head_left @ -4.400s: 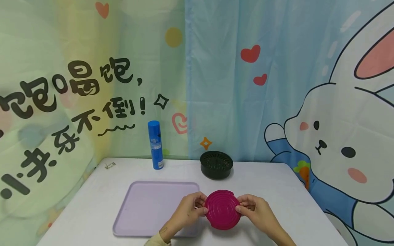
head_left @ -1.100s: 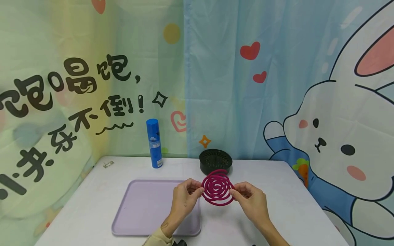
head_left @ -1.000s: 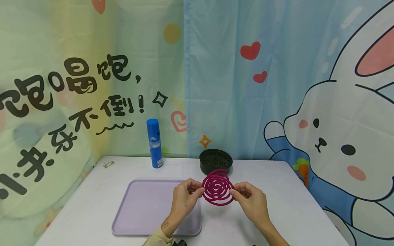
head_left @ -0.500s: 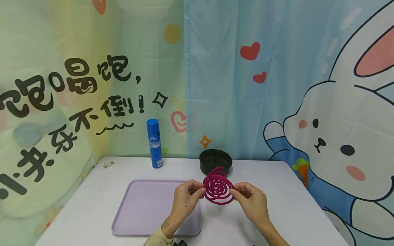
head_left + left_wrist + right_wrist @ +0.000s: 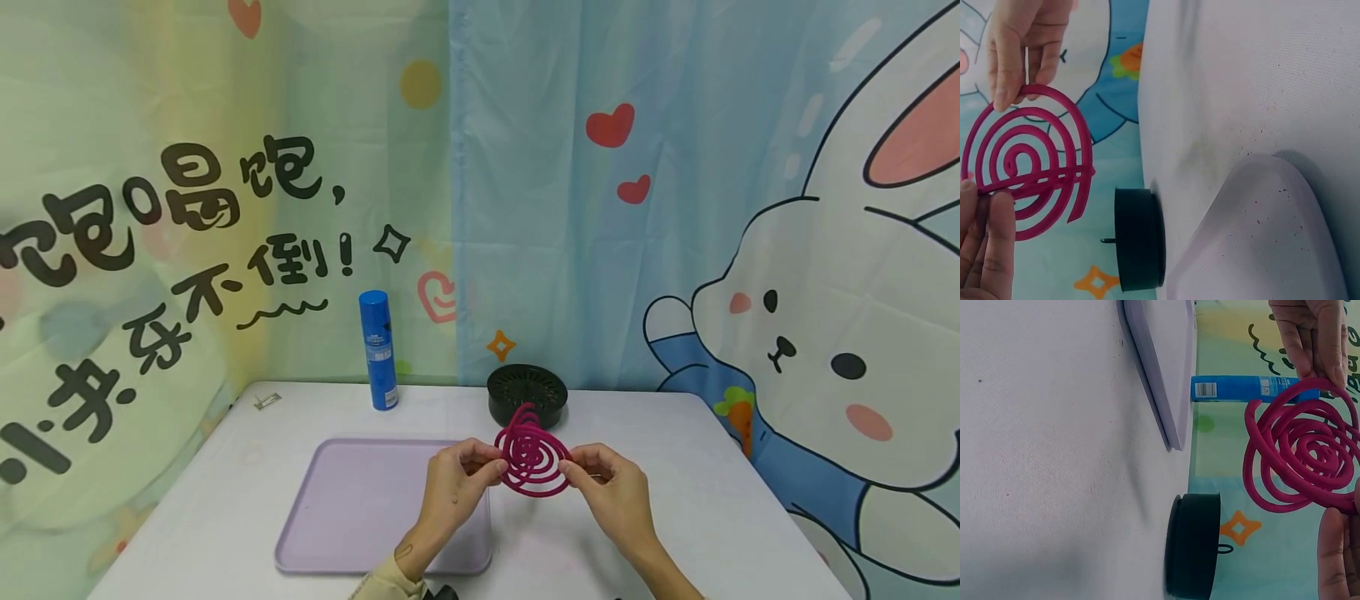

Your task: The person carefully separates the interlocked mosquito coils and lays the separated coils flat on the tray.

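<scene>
A magenta mosquito coil pair (image 5: 528,452), its spirals partly spread apart and crossing each other, hangs above the table between my two hands. My left hand (image 5: 456,483) pinches its left rim between thumb and fingers; my right hand (image 5: 617,492) pinches the right rim. From the left wrist, a straight-looking strand of the coils (image 5: 1054,177) crosses the rings near the left fingertips. In the right wrist view the loops of the coils (image 5: 1285,475) stand at different depths. Beyond the coils sits a round black holder (image 5: 527,408) with a slotted top, its front partly covered by them.
A lilac tray (image 5: 367,508) lies on the white table (image 5: 195,517), partly behind the left forearm. At the back stands a blue spray can (image 5: 378,354). A small metal piece (image 5: 267,402) lies at the far left corner. A printed curtain hangs behind.
Earlier the coils were a flat, tightly nested disc held lower; now they are raised and their rings have spread apart. Over the last second one end has tilted farther up and the left hand shifted slightly right.
</scene>
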Demonstrator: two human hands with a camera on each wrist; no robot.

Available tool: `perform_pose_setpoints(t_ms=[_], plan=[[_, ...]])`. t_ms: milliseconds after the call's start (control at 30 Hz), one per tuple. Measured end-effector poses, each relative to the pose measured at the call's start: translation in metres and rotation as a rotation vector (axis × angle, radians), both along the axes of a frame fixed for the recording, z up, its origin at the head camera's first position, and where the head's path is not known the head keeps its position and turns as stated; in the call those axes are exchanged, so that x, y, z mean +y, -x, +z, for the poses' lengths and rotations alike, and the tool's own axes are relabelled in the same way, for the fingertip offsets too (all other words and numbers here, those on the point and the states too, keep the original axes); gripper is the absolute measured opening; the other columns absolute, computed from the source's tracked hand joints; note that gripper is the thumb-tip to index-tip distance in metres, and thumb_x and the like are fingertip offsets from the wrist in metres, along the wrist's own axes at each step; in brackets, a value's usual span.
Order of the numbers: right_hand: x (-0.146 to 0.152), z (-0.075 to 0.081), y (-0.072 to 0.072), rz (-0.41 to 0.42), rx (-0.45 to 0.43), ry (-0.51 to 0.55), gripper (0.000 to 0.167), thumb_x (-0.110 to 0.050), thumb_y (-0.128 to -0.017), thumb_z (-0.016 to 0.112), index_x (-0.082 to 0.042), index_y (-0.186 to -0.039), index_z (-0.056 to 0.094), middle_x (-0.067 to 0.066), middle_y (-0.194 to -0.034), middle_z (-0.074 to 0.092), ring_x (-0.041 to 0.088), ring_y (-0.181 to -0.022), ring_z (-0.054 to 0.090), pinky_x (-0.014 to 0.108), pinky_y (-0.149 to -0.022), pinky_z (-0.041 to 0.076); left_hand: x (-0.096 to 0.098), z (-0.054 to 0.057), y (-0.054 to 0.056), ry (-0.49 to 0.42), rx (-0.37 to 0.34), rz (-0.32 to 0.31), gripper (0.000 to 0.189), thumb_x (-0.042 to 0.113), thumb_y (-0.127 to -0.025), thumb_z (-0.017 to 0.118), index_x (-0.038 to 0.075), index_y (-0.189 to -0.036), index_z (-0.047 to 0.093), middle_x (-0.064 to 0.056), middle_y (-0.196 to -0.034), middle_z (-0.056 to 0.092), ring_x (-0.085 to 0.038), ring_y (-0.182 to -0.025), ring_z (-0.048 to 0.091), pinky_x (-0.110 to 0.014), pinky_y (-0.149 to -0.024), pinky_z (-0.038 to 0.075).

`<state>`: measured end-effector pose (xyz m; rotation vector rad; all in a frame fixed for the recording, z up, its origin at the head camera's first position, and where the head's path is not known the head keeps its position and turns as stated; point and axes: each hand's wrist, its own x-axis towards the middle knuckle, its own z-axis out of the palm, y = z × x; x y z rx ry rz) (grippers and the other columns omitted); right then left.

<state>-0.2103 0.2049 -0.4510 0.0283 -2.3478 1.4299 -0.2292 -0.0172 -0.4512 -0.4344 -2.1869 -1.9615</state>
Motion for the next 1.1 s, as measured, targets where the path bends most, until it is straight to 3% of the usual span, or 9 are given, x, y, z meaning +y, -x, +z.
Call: perform_pose_setpoints(t_ms=[567,833,967,1100], plan=[[0.0032,-0.0017,0.0015,-0.007,-0.018,-0.002,0.014,-0.018,-0.09,0.078,-0.009,-0.1,0.073,0.004,-0.095,0.074,0.01,-0.082,0.069,0.016,-0.073,0.057,-0.0045,0.0007,0.0005,-0.046,-0.055,-0.116,0.011,0.008,-0.092,0.073,0.001,-0.1,0.075,-0.016,-0.095,0.076,-0.027,-0.082,0.076,-0.027,-0.072,0.062],[0.0034,-0.0007,0.001,-0.018,-0.032,-0.005,0.014,-0.018,-0.091,0.077,-0.009,-0.1,0.072,0.004,-0.095,0.074,0.01,-0.082,0.068,0.016,-0.072,0.057,-0.0047,-0.0018,0.0026,-0.072,-0.08,-0.15,0.012,0.006,-0.091,0.073,-0.001,-0.101,0.075,-0.017,-0.094,0.077,-0.02,-0.08,0.076,-0.029,-0.072,0.063],[0.0036,-0.0001,0.0004,-0.018,-0.028,-0.012,0.013,-0.017,-0.091,0.077,-0.009,-0.1,0.072,0.004,-0.094,0.074,0.01,-0.082,0.068,0.016,-0.072,0.057,-0.0042,-0.0018,0.0033,-0.035,-0.066,-0.131,0.011,0.008,-0.09,0.076,0.002,-0.099,0.075,-0.014,-0.091,0.076,-0.018,-0.078,0.075,-0.027,-0.07,0.062],[0.0051,0.0002,0.0003,-0.013,-0.031,-0.005,0.013,-0.017,-0.091,0.077,-0.01,-0.1,0.073,0.004,-0.094,0.074,0.01,-0.083,0.068,0.016,-0.072,0.057,-0.0063,-0.001,0.0042,0.075,0.012,-0.042,0.017,0.015,-0.085,0.082,0.009,-0.099,0.074,-0.005,-0.087,0.073,-0.009,-0.072,0.067,-0.021,-0.066,0.059]])
